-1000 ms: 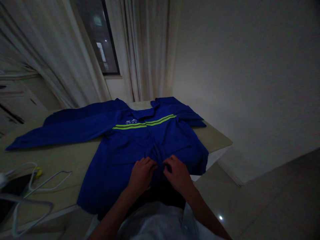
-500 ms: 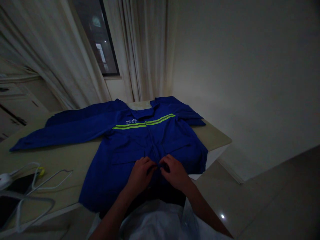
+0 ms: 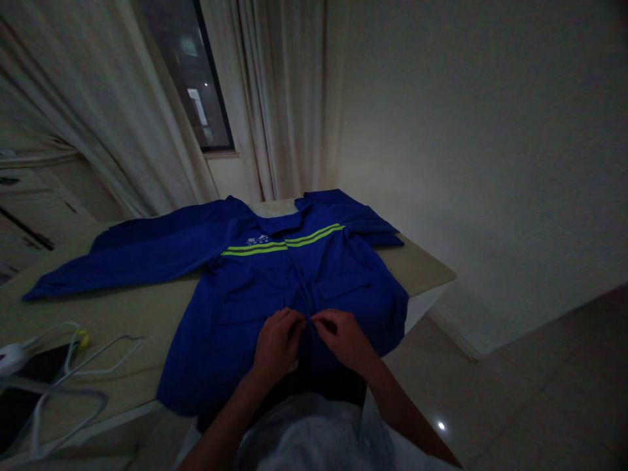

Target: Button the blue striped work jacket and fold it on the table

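A blue work jacket (image 3: pixel 255 275) with yellow-green stripes across the chest lies front side up, its lower hem hanging over the near table edge. Both sleeves stretch out to the sides, and white print shows on the chest at left. My left hand (image 3: pixel 279 337) pinches the front opening low down, fingers closed on the cloth edge. Just beside it, my right hand (image 3: pixel 341 333) is closed on the other front edge, thumb and forefinger together. The two hands nearly meet at the centre line. Whether a zipper or buttons lie between the fingertips is too dark to tell.
The pale table (image 3: pixel 118 327) carries a dark phone (image 3: pixel 36 373) and a white cable (image 3: pixel 93 373) at left. A white charger (image 3: pixel 12 358) lies beside them. Behind the table hang curtains (image 3: pixel 279 98) by a window; a wall (image 3: pixel 466 163) stands at right.
My hands stay low on the jacket's front, with slight finger shifts at the centre line. The cloth near the right hand has shifted a little; the rest of the jacket lies the same.
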Available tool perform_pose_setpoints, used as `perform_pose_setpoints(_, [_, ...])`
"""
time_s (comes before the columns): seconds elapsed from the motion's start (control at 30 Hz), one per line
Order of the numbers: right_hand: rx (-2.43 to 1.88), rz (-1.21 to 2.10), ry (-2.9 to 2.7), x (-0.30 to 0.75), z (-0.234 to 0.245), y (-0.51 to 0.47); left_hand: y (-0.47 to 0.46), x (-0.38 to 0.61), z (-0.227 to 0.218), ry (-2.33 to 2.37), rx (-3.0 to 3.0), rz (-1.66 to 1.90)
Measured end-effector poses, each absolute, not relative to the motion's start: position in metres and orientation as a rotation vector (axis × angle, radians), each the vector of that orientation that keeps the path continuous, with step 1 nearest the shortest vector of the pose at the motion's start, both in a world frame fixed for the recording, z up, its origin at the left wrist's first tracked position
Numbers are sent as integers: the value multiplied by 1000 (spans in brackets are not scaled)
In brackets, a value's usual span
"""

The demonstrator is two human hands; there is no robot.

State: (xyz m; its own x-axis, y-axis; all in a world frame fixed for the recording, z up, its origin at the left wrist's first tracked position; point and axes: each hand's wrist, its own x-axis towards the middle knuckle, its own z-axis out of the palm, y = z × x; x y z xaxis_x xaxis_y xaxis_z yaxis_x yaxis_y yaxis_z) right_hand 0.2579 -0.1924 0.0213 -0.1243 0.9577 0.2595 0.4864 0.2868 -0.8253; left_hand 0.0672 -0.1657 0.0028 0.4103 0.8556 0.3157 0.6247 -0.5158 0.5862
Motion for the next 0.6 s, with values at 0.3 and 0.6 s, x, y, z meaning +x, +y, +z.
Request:
perform_pose_setpoints(0.3, [-1337, 693, -1698, 261, 17, -190, -155, 72, 10, 1147, 2030, 869])
perform_pose_setpoints(0.6, [-1366, 683, -1671, 258, 11, -186, -155, 75, 8, 1114, 2070, 928])
